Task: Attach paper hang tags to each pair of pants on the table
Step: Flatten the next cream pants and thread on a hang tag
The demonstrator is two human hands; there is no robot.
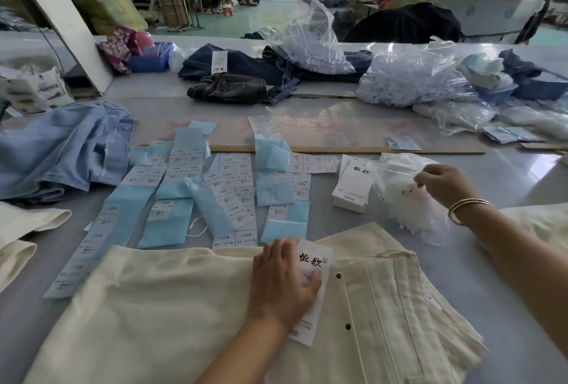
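Observation:
Cream pants (190, 300) lie folded at the table's near edge, fly buttons showing. My left hand (281, 282) holds a white paper hang tag (313, 264) with black characters flat on the pants, thumb across its face. My right hand (442, 184) reaches into a clear plastic bag of white fasteners (405, 199), fingertips pinched at the bag's mouth; what they pinch is too small to tell. A stack of the same hang tags (353, 184) stands just left of that bag.
Blue backing sheets and size stickers (215, 196) are spread across the middle. A wooden ruler (368, 149) lies behind them. Light blue pants (61, 150) sit left, dark jeans (246, 76) and large plastic bags (415, 76) at the back. More cream pants (27, 224) lie at the left edge.

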